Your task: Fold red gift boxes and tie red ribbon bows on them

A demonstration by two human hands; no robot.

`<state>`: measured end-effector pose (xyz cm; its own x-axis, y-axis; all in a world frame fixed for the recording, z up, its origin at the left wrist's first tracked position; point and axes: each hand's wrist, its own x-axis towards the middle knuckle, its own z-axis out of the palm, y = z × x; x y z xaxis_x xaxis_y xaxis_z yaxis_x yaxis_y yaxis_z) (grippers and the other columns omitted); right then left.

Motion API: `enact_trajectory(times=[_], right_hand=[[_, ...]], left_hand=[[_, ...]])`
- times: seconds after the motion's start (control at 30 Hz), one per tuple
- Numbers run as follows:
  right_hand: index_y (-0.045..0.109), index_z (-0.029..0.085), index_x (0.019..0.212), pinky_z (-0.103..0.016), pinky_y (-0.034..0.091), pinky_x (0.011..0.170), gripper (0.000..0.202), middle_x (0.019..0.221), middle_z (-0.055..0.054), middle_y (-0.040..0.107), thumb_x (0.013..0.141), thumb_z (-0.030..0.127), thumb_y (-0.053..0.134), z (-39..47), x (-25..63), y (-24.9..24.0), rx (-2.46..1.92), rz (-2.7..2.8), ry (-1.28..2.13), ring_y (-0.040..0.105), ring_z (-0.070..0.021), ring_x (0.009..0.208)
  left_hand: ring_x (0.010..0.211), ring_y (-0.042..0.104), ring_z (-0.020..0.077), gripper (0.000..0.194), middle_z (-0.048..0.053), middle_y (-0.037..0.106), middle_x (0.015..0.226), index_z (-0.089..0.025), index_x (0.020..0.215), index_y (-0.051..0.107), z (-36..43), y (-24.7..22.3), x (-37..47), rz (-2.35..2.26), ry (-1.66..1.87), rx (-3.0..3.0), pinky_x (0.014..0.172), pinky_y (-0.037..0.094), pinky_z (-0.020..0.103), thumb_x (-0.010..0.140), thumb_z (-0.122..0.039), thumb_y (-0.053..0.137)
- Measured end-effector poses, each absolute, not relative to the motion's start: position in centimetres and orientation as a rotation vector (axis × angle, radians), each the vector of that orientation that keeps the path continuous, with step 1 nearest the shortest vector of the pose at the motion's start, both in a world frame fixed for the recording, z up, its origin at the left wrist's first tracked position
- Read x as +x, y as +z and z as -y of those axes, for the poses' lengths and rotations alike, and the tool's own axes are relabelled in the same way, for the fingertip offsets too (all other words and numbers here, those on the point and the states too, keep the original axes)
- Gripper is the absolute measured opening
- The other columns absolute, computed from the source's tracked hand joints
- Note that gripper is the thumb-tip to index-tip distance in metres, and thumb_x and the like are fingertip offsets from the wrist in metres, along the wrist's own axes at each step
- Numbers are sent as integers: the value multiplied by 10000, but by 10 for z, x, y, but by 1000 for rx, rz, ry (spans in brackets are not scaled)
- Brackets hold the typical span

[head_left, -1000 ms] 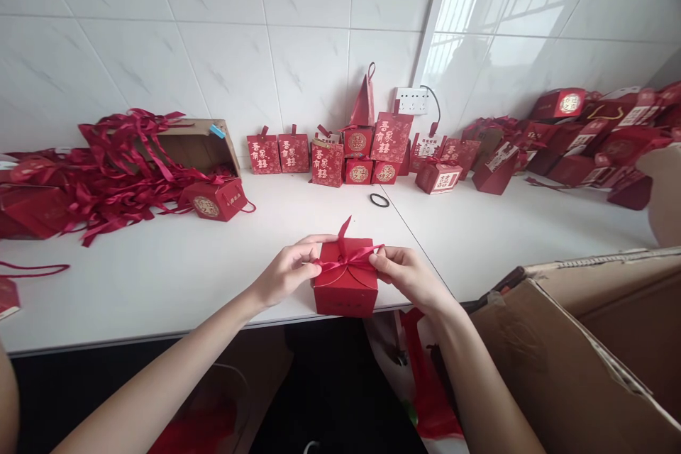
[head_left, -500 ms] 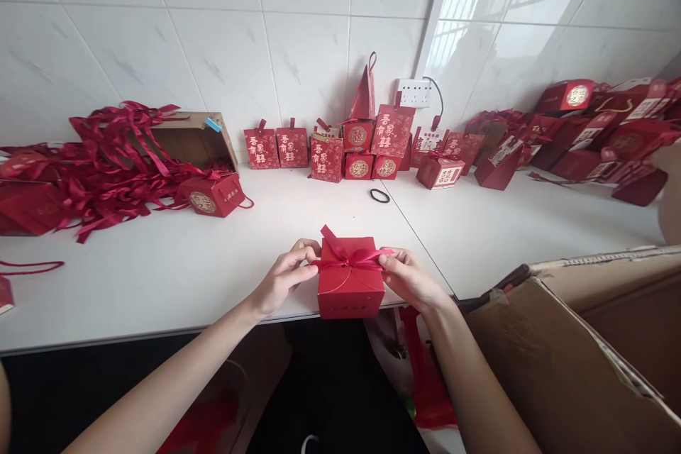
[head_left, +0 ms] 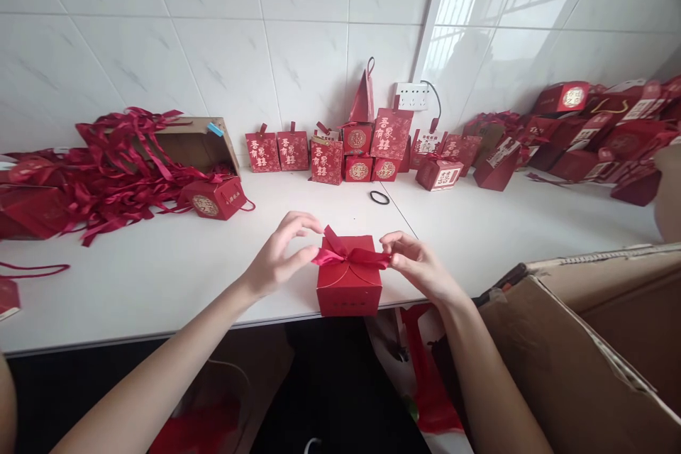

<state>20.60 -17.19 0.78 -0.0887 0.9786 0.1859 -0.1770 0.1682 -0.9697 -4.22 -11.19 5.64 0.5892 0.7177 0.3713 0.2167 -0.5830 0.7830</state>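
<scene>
A red box (head_left: 350, 292) stands at the front edge of the white table, with a shiny red ribbon (head_left: 345, 257) tied in a bow on its top. My left hand (head_left: 283, 250) is at the bow's left end, thumb and fingers spread apart, holding nothing. On the other side, my right hand (head_left: 415, 262) has its thumb and fingers by the right end of the bow; the thumb tip touches the ribbon, and whether it is pinched is hard to tell.
Red ribbons (head_left: 122, 184) spill from a cardboard box (head_left: 196, 145) at the left. Small red gift boxes (head_left: 358, 169) line the wall beside a power strip (head_left: 412, 96). A black band (head_left: 379, 197) lies mid-table. A large carton (head_left: 537, 355) stands at the right front.
My left hand has opened and lifted off the ribbon's left end. My right hand has shifted slightly right, its fingers looser. The bow's loops look fuller and wider.
</scene>
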Motion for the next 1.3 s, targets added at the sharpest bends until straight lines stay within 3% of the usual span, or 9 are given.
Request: enact_trajectory(times=[0.17, 0.3, 0.53, 0.77, 0.87, 0.97, 1.03, 1.17, 1.3], right_hand=[[603, 170, 713, -247, 384, 607, 242, 624, 21, 540, 760, 403, 650, 163, 205, 31, -1069, 1427, 1049, 461, -93, 586], [611, 164, 770, -238, 372, 556, 251, 547, 45, 504, 769, 414, 630, 153, 202, 45, -1086, 1472, 1026, 443, -83, 518], [622, 159, 774, -257, 412, 628, 241, 626, -3, 628, 771, 400, 637, 137, 201, 50, -931, 1520, 1119, 557, -111, 610], [656, 160, 805, -247, 419, 576, 166, 582, 5, 627, 762, 320, 648, 139, 205, 48, -853, 1500, 1213, 552, -108, 557], [671, 138, 746, -269, 436, 603, 259, 599, -29, 637, 791, 371, 568, 140, 204, 51, -839, 1513, 1230, 567, -129, 580], [645, 135, 665, -276, 434, 610, 369, 581, -40, 619, 816, 435, 492, 141, 200, 58, -974, 1542, 1118, 556, -135, 580], [619, 146, 661, -253, 411, 573, 293, 604, -23, 611, 797, 391, 534, 143, 198, 64, -1144, 1603, 983, 536, -120, 576], [625, 151, 747, -237, 391, 549, 120, 660, -5, 608, 753, 250, 557, 143, 198, 71, -1269, 1780, 832, 524, -107, 588], [609, 167, 933, -266, 434, 648, 197, 673, 7, 636, 745, 208, 565, 137, 202, 68, -1240, 1818, 758, 575, -126, 648]], left_hand=[[1108, 444, 222, 235, 44, 534, 1065, -202, 730, 612, 116, 76, -14, -827, 684, 2544, 986, 346, 400, 864, -334, 471], [1102, 449, 225, 205, 46, 542, 1061, -201, 748, 601, 113, 67, -7, -797, 608, 2543, 957, 372, 403, 848, -363, 527], [1006, 488, 201, 156, 30, 549, 957, -201, 753, 581, 114, 58, -10, -761, 644, 2546, 920, 387, 378, 828, -338, 576], [1013, 489, 198, 141, 25, 549, 954, -199, 753, 589, 114, 55, -10, -754, 687, 2606, 934, 347, 386, 824, -321, 588], [1011, 489, 193, 139, 22, 548, 953, -195, 750, 583, 114, 55, -10, -746, 683, 2614, 928, 342, 380, 817, -315, 601], [1010, 488, 191, 141, 18, 551, 955, -193, 750, 576, 114, 56, -10, -740, 677, 2628, 927, 334, 378, 811, -315, 610], [1013, 486, 192, 142, 18, 553, 957, -193, 752, 573, 115, 56, -10, -736, 674, 2638, 929, 330, 378, 810, -317, 612], [1015, 488, 193, 142, 19, 558, 966, -194, 752, 569, 115, 57, -11, -733, 665, 2643, 938, 321, 381, 808, -317, 615], [1025, 486, 198, 129, 21, 567, 980, -205, 809, 569, 115, 58, -10, -726, 639, 2626, 945, 317, 383, 811, -328, 609]])
